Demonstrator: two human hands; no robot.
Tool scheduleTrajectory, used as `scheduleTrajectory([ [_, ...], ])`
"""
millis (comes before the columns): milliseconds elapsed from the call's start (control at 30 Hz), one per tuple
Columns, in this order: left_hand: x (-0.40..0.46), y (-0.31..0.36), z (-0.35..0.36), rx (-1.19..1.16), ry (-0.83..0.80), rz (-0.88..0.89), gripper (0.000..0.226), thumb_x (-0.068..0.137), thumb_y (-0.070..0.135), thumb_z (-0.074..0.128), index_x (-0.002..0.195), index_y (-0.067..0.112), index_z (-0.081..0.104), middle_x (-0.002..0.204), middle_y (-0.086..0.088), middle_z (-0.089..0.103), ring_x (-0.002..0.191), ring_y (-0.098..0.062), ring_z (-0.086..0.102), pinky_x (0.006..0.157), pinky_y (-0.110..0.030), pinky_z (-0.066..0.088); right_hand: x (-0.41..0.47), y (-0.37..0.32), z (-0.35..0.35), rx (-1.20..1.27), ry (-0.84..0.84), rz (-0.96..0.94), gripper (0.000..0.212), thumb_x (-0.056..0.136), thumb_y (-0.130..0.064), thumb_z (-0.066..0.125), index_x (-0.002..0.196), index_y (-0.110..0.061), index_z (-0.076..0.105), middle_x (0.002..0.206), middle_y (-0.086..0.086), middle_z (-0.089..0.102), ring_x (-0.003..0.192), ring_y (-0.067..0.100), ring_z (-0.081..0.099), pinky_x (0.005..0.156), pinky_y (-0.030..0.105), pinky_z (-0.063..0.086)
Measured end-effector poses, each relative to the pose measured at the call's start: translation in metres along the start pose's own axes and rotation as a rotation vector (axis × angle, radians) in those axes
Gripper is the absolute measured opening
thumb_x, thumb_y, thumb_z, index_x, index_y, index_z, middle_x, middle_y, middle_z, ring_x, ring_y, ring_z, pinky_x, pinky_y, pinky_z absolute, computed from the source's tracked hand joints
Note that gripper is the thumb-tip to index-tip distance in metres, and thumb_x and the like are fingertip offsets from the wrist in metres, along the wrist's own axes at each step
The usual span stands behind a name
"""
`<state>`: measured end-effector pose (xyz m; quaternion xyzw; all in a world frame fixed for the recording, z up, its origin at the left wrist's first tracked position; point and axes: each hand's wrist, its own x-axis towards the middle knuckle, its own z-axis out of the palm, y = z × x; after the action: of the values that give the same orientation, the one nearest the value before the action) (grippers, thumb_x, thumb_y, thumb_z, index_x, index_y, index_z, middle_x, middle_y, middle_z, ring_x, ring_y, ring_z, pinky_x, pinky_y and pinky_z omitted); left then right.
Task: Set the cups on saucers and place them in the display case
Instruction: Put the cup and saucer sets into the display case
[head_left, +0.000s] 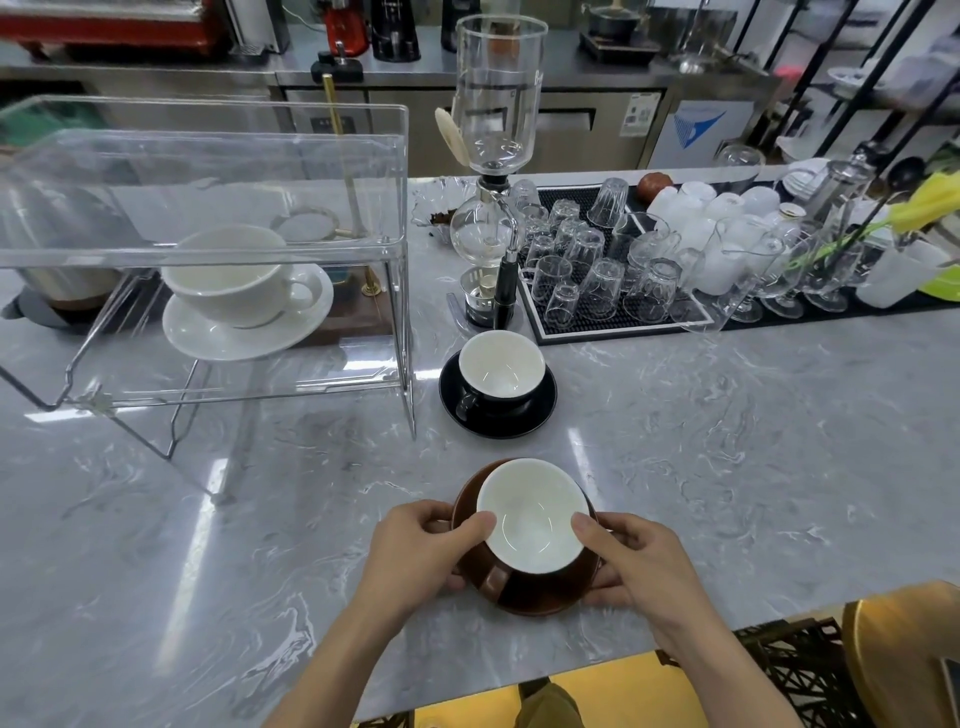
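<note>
Since the brown cup (532, 525) sits loose on its brown saucer (540, 597), the person grips the saucer's rim from both sides, left hand (415, 551) and right hand (631, 561), thumbs steadying the cup's lip, low over the desk (727, 441); the black cup (498, 371) waits just beyond, the white cup (228, 275) already in the display case (208, 156)

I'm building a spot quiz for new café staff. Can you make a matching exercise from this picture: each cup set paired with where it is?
Things:
1. white cup on white saucer
2. black cup on black saucer
3. brown cup on brown saucer

Places:
A. gripped by left hand and right hand
B. inside the display case
C. on the counter, right of the case

Pairs: 1-B, 2-C, 3-A
</note>
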<state>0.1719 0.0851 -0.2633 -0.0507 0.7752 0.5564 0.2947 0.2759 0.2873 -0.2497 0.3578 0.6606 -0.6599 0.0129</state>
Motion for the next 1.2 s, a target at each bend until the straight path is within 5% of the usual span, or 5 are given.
scheduleTrajectory([
  [200,0.0,0.007,0.0,-0.057,-0.012,-0.046,0.029,0.072,0.027,0.086,0.087,0.005,0.074,0.058,-0.003,0.067,0.048,-0.012,0.065,0.051,-0.027,0.055,0.0,-0.002,0.001,0.025,0.007,0.0,0.025,0.082,-0.026,0.078,0.098,-0.009,0.07,0.091,0.031,0.069,0.083,0.048,0.07,0.064,0.049,0.062],
  [433,-0.011,0.011,-0.01,-0.126,-0.006,-0.016,0.034,0.069,0.024,0.088,0.092,0.003,0.074,0.07,-0.012,0.074,0.055,-0.018,0.071,0.054,-0.032,0.058,-0.009,-0.011,0.003,0.016,-0.005,-0.079,0.018,0.081,-0.022,0.078,0.095,-0.015,0.07,0.073,0.017,0.064,0.066,0.028,0.071,0.064,0.045,0.063],
  [800,-0.054,0.047,-0.047,-0.277,0.029,0.223,0.034,0.071,0.007,0.088,0.102,0.009,0.074,0.069,-0.006,0.068,0.066,-0.023,0.076,0.066,-0.04,0.065,-0.043,-0.063,0.017,0.029,-0.039,-0.344,0.038,0.071,-0.025,0.081,0.107,-0.016,0.072,0.092,0.017,0.071,0.082,0.029,0.074,0.063,0.038,0.062],
  [1033,-0.081,0.068,-0.073,-0.39,0.062,0.374,0.06,0.04,0.028,0.091,0.097,0.014,0.076,0.079,-0.008,0.078,0.076,-0.028,0.078,0.067,-0.04,0.065,-0.065,-0.096,0.029,0.064,-0.066,-0.545,0.044,0.064,-0.024,0.088,0.105,-0.021,0.074,0.084,0.005,0.073,0.086,0.045,0.065,0.071,0.05,0.062],
  [1200,-0.095,0.085,-0.097,-0.381,0.112,0.473,0.056,0.039,0.03,0.092,0.092,0.018,0.079,0.085,-0.013,0.078,0.078,-0.033,0.077,0.074,-0.05,0.064,-0.072,-0.121,0.042,0.066,-0.128,-0.662,0.04,0.064,-0.024,0.083,0.103,-0.032,0.075,0.084,0.009,0.071,0.073,0.033,0.061,0.067,0.039,0.062],
])
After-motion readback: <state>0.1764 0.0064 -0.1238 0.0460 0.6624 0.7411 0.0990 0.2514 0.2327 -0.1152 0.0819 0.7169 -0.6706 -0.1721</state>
